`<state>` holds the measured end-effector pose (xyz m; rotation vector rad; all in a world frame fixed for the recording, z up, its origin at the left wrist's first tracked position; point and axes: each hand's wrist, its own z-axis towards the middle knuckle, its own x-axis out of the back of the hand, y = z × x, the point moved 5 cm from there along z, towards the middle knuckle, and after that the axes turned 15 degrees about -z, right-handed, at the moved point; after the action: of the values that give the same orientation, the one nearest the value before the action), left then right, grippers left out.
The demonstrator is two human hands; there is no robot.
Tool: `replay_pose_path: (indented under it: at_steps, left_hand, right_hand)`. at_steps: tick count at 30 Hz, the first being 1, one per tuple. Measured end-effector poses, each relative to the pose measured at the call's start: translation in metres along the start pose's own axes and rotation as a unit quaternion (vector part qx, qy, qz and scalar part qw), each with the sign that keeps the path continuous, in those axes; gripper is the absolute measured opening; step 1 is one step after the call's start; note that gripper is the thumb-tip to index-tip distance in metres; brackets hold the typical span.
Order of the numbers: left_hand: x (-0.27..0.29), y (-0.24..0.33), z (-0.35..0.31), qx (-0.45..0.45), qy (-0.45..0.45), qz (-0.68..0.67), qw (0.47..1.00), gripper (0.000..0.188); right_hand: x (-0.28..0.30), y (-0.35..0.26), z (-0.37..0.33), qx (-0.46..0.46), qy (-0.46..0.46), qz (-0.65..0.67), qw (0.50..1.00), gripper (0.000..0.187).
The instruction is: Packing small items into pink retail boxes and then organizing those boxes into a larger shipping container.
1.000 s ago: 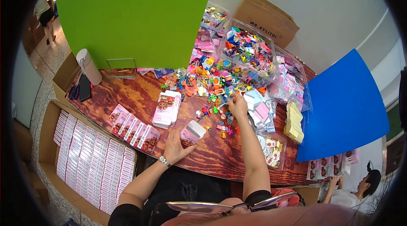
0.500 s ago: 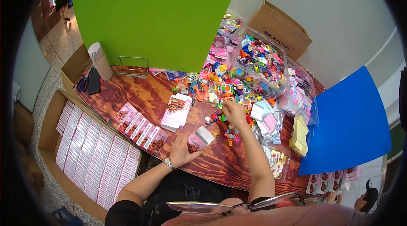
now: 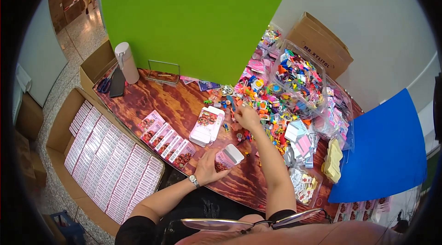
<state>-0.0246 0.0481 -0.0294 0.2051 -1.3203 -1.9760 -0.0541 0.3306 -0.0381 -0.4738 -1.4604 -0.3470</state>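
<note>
My left hand (image 3: 207, 167), with a watch on its wrist, is wrapped round a small pink printed box (image 3: 224, 158) at the table's front edge. The box is tilted, with its white flap end open toward the right. My right hand (image 3: 247, 117) is over the near left edge of a heap of small colourful plastic toys (image 3: 264, 93). Its fingers are bent together, and what they pinch is hidden. Between the hands and the row of pink boxes (image 3: 168, 140) lies a stack of flattened pink boxes (image 3: 206, 125).
A carton (image 3: 64, 146) packed with pink boxes stands at the left. On the table are a bottle (image 3: 127, 63), a phone (image 3: 118, 83), a wire stand (image 3: 164, 71), clear tubs of toys, stacked cards (image 3: 301, 137) and a yellow piece (image 3: 332, 161). Green (image 3: 184, 19) and blue (image 3: 386, 153) panels border it.
My right hand has moved slightly left along the toy heap's near edge. My left hand still holds the box. The whole view has shifted, and the distant person has walked farther off.
</note>
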Motion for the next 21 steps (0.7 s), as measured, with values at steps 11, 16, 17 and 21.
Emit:
replay_pose_path:
  at_steps: [11, 16, 17, 21]
  left_hand:
    - [0.007, -0.005, -0.002, 0.022, -0.002, -0.015, 1.0, 0.078]
    - [0.005, -0.005, 0.0, 0.013, 0.006, -0.015, 1.0, 0.076]
    - [0.005, -0.008, -0.001, 0.014, 0.008, -0.016, 1.0, 0.076]
    - [0.008, -0.011, -0.004, 0.034, 0.009, -0.027, 0.999, 0.075]
  right_hand:
    - [0.088, 0.035, -0.034, -0.06, 0.079, 0.44, 0.892, 0.018]
    - [0.102, 0.052, -0.034, -0.089, 0.159, 0.292, 0.939, 0.021]
    - [0.105, 0.049, -0.038, -0.089, 0.158, 0.292, 0.939, 0.021]
    - [0.124, 0.025, -0.049, -0.016, 0.151, 0.107, 0.983, 0.022]
